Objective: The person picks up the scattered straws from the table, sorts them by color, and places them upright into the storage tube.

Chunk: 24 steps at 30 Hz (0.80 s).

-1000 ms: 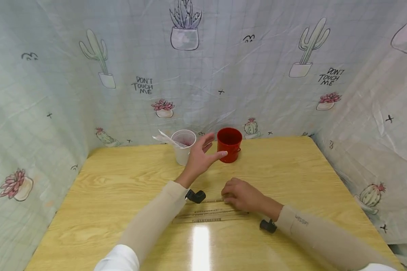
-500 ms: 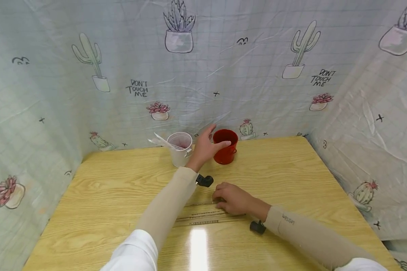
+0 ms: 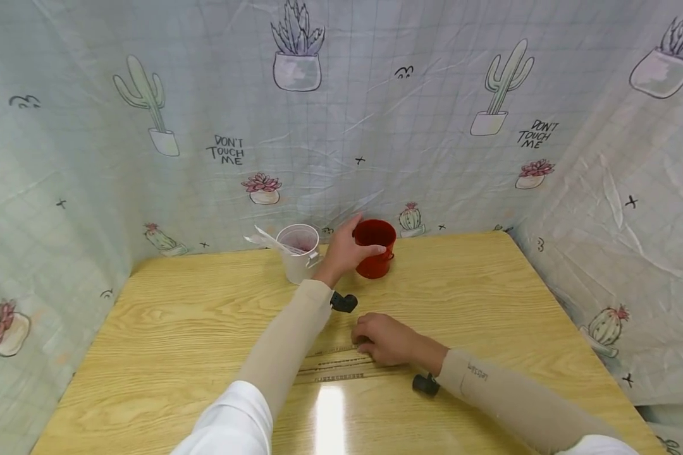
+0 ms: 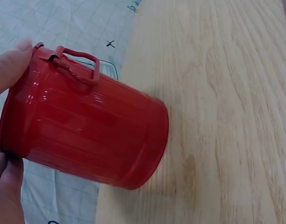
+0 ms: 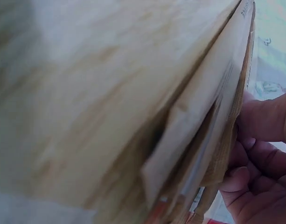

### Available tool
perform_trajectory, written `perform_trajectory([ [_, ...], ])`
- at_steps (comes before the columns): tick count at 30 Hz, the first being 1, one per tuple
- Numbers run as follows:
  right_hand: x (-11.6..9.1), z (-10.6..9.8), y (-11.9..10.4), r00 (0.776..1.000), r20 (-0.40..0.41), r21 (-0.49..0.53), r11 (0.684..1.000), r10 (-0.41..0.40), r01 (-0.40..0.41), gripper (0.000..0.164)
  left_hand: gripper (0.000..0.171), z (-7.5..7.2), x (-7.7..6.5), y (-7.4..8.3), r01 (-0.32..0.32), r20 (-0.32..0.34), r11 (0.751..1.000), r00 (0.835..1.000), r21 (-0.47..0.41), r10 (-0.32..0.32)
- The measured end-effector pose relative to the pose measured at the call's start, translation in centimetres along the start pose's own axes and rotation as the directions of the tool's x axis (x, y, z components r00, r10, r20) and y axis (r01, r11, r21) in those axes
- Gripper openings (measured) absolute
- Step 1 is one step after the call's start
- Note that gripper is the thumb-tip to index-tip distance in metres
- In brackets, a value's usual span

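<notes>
A small red metal bucket [image 3: 374, 269] stands at the back of the table. My left hand [image 3: 343, 253] grips its rim, thumb on the near side and fingers round the other; in the left wrist view the bucket [image 4: 96, 126] shows a looped side handle [image 4: 80, 65]. Several long thin flat packets [image 3: 339, 378] with dark printing lie side by side in the middle of the table. At their right ends, my right hand [image 3: 386, 339] bends low over the table. In the right wrist view its thumb and curled fingers pinch the edge of a brownish paper-like packet [image 5: 229, 140].
Left of the red bucket stands a white bucket [image 3: 295, 270] with crumpled clear wrapping [image 3: 264, 239] poking out over its rim. A printed cloth backdrop [image 3: 216, 208] hangs right behind the wooden table [image 3: 176, 316] and along both sides.
My left hand has reached right to the red bucket and closed on its rim. My right hand stays at the packets' right ends. The head view has shifted slightly.
</notes>
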State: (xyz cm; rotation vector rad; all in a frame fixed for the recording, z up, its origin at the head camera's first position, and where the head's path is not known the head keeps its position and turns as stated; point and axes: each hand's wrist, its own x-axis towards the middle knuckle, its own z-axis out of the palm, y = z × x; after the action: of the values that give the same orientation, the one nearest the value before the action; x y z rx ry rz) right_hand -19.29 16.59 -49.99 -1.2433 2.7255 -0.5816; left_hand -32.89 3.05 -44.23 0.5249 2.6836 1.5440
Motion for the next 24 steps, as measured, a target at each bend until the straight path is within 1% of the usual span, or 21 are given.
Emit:
perform_trajectory([
  [4,0.0,-0.2,-0.2,1.0,0.014,-0.058,0.998,0.014,-0.013,0.013,0.095,-0.2,0.1,0.2,-0.007,0.008,1.0,1.0,-0.025,0.007],
  [6,-0.1,-0.2,-0.3,1.0,0.019,-0.089,0.996,0.012,-0.011,0.012,0.095,-0.2,0.1,0.3,-0.006,0.015,1.0,1.0,-0.024,0.006],
  [13,-1.0,-0.6,-0.2,0.998,-0.017,-0.214,0.975,-0.065,0.06,0.008,0.095,-0.1,0.3,0.4,0.014,0.028,1.0,1.0,-0.005,-0.014],
  [16,-1.5,-0.9,0.2,0.996,-0.028,-0.236,0.969,-0.08,0.071,0.008,0.095,-0.1,0.3,0.4,0.019,0.027,1.0,0.999,-0.014,-0.018],
  [20,-2.3,-1.3,0.8,0.996,-0.041,-0.236,0.969,-0.081,0.07,0.008,0.094,-0.1,0.2,0.3,0.028,0.028,0.999,0.999,-0.019,-0.028],
  [24,-3.1,-2.2,1.4,0.989,-0.095,-0.201,0.975,-0.112,0.091,0.009,0.094,-0.1,0.2,0.1,0.028,0.025,1.0,0.999,-0.01,-0.028],
])
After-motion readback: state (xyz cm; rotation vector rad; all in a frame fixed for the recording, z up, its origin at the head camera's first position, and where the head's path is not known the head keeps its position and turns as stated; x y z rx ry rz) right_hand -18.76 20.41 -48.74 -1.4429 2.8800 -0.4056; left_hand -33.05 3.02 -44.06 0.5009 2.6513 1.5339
